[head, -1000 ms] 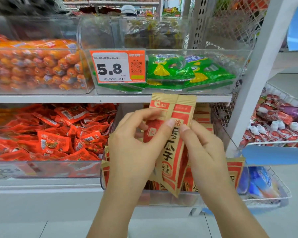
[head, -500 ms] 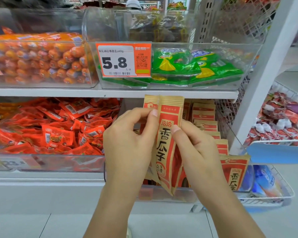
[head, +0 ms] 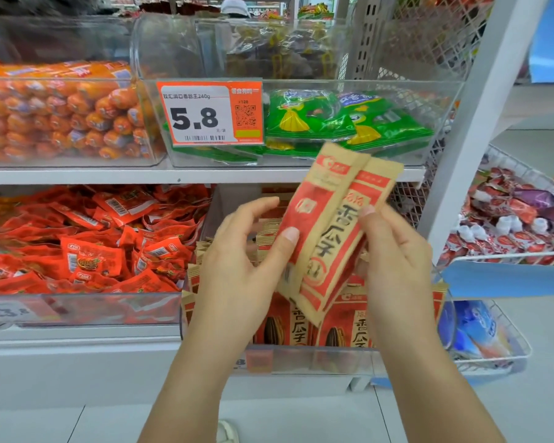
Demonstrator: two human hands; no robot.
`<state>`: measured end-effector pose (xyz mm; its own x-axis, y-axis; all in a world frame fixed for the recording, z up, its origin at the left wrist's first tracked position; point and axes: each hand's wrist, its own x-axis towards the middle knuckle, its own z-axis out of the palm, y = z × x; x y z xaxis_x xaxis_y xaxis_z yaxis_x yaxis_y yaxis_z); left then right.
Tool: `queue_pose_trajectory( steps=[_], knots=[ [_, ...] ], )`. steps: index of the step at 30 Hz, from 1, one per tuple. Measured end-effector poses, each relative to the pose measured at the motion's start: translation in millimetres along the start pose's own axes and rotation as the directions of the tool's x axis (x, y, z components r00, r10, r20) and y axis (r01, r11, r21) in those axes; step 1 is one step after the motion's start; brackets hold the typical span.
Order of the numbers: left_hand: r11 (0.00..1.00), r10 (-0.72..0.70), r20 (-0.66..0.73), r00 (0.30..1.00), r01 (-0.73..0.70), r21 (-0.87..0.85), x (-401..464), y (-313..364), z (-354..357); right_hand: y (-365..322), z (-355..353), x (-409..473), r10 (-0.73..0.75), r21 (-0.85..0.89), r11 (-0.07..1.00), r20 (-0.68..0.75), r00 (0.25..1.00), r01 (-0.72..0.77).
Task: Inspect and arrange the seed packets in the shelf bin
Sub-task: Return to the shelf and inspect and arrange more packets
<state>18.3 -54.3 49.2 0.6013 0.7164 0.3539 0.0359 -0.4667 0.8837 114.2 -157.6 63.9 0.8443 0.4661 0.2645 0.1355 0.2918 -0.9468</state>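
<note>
1. Since half a second earlier, the two seed packets (head: 330, 225) I held had tilted from near upright toward one o'clock, above the clear shelf bin (head: 333, 356).
2. My left hand (head: 237, 276) pinched their left edge with the thumb; my right hand (head: 397, 260) gripped the right edge.
3. My hands hid most of the packets standing in the bin, and its price label was blurred.
</note>
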Motion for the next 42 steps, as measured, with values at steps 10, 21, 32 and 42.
queue_pose_trajectory(
  steps=[10,21,32,42],
  knots=[
    [0.895,-0.171,0.191,0.966,0.234,-0.380,-2,9,7,-13,-15,7,0.178,0.193,0.959,0.162,0.970,-0.209],
    [0.975,0.178,0.000,0.984,-0.177,0.137,-1,0,8,-13,-12,2,0.096,0.112,0.988,0.084,0.992,-0.106],
    [0.839,0.350,-0.014,0.937,-0.307,0.450,-5,-6,18,-11,-9,2,0.091,0.086,0.991,0.111,0.990,-0.100],
    [0.968,0.147,0.005,0.989,-0.145,0.204,-2,-5,10,-14,-10,2,0.062,0.013,0.998,0.126,0.990,-0.064]
  ],
)
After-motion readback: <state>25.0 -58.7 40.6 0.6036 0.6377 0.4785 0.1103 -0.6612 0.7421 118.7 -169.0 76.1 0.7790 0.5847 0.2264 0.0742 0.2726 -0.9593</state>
